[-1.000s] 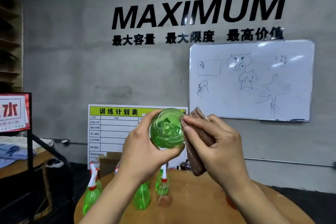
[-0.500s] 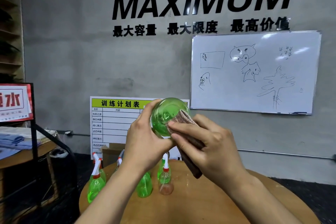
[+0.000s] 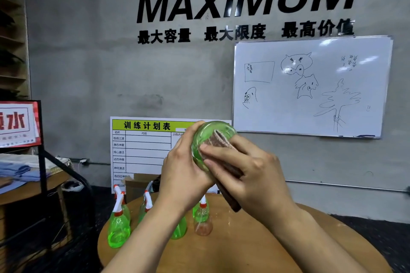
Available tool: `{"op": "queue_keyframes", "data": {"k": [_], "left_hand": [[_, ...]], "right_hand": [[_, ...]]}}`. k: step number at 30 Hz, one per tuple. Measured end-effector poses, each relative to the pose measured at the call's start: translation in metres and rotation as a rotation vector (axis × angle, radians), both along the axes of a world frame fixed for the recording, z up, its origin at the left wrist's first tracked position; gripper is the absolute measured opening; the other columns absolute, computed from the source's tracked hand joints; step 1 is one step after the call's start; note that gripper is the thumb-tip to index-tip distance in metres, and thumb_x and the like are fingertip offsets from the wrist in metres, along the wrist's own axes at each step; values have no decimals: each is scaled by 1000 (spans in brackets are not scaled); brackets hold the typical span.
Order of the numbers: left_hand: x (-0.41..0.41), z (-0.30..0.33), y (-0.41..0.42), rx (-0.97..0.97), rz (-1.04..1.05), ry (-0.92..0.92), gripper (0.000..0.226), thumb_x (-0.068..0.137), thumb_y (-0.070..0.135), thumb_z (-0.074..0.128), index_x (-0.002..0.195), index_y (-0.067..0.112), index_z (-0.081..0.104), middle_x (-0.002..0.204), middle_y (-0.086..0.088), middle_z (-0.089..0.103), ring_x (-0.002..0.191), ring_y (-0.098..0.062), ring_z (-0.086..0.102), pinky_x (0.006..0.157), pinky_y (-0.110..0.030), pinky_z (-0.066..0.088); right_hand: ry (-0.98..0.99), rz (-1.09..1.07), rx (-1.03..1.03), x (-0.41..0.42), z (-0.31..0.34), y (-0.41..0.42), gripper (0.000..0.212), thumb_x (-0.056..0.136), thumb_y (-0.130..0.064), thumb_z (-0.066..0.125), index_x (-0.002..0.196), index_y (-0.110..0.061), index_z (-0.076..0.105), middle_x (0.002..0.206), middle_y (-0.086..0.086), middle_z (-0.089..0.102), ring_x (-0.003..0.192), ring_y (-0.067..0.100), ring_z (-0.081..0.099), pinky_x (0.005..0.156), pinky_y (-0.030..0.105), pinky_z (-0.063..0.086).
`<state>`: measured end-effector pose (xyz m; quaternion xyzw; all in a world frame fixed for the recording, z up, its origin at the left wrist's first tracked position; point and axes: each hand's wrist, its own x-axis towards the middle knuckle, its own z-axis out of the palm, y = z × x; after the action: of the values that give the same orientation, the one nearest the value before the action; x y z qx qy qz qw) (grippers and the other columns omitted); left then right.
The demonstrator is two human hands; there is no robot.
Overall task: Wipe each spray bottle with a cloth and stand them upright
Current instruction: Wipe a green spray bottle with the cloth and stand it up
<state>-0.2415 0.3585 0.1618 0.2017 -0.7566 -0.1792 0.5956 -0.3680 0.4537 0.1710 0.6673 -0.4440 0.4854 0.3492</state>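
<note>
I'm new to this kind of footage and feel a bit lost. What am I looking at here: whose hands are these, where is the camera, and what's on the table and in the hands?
There is no machine here. A person wears a wide-angle camera on the head, so you look forward and down at their own two bare hands.

The left hand grips a clear green plastic spray bottle, lifted with its round base turned toward the camera. The right hand presses a folded brown cloth against that base, wiping it.

Below is a round wooden table. On it stand more green spray bottles with white and red trigger heads, such as the nearest one at the left edge, and a clear pinkish one, all upright.

On the grey wall behind hang a whiteboard with doodles and a printed chart.
</note>
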Motion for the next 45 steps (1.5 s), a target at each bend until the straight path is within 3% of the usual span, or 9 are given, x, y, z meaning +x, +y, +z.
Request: {"op": "queue_keyframes", "data": {"k": [3, 7, 15, 22, 25, 30, 36, 41, 45], "left_hand": [[6, -1, -4, 17, 19, 3, 76, 63, 51, 74, 136, 50, 50, 94, 17, 73, 72, -2, 67, 68, -21, 51], [-1, -6, -7, -26, 39, -38, 85, 64, 50, 93, 138, 46, 50, 118, 20, 70, 94, -8, 72, 85, -34, 60], [-32, -15, -12, 6, -29, -36, 82, 66, 36, 83, 140, 47, 50, 111, 17, 74, 94, -8, 71, 83, -24, 56], [-56, -50, -22, 64, -114, -62, 99, 58, 60, 85, 147, 45, 46, 133, 15, 67, 118, -8, 67, 100, -38, 57], [-78, -70, -24, 106, -150, -76, 100, 59, 56, 89, 149, 43, 46, 137, 15, 64, 124, -4, 62, 105, -34, 53], [-113, -109, -26, 125, -173, -108, 101, 66, 35, 97, 152, 45, 43, 143, 19, 55, 125, 21, 46, 98, 2, 34], [-147, -156, -34, 333, -433, -144, 102, 69, 28, 95, 150, 57, 40, 152, 10, 52, 137, -6, 56, 118, -42, 45], [-166, -186, -35, 439, -499, -152, 49, 93, 64, 65, 139, 63, 51, 162, 20, 36, 151, 7, 29, 122, -29, 31], [-181, -213, -50, 463, -417, -149, 26, 102, 58, 56, 127, 63, 60, 161, 23, 34, 149, 15, 22, 117, -19, 24]], "right_hand": [[37, -53, -16, -15, -10, 7, 23, 97, -43, 69, 118, -40, 77, 89, -12, 61, 70, 11, 61, 52, 35, 51], [-74, -147, -62, -31, -6, 7, 24, 95, -41, 71, 118, -39, 78, 91, -13, 62, 70, 12, 64, 55, 35, 53], [-48, -100, -25, -35, -10, -5, 25, 96, -40, 71, 119, -38, 77, 90, -17, 52, 69, 3, 54, 56, 26, 49], [-18, -127, 67, -78, -47, 4, 23, 97, -43, 69, 118, -38, 78, 88, -13, 58, 70, 6, 58, 55, 30, 51], [-211, -47, 54, -88, -67, 0, 21, 95, -34, 75, 115, -32, 80, 87, -13, 60, 74, 3, 61, 65, 22, 50], [-770, 148, 93, -117, -90, -8, 19, 92, -16, 78, 107, -26, 82, 99, -8, 77, 96, 5, 73, 87, 16, 52], [-1142, 326, 237, -150, -136, -19, 17, 94, -5, 72, 107, -14, 81, 102, 0, 81, 101, 18, 76, 92, 33, 60], [-1204, 242, 304, -179, -182, -30, 19, 95, -7, 72, 109, -16, 81, 106, 0, 80, 106, 22, 75, 102, 51, 56], [-1234, 189, 380, -193, -216, -42, 19, 95, -12, 73, 110, -19, 81, 106, -5, 80, 104, 19, 76, 100, 49, 57]]}}
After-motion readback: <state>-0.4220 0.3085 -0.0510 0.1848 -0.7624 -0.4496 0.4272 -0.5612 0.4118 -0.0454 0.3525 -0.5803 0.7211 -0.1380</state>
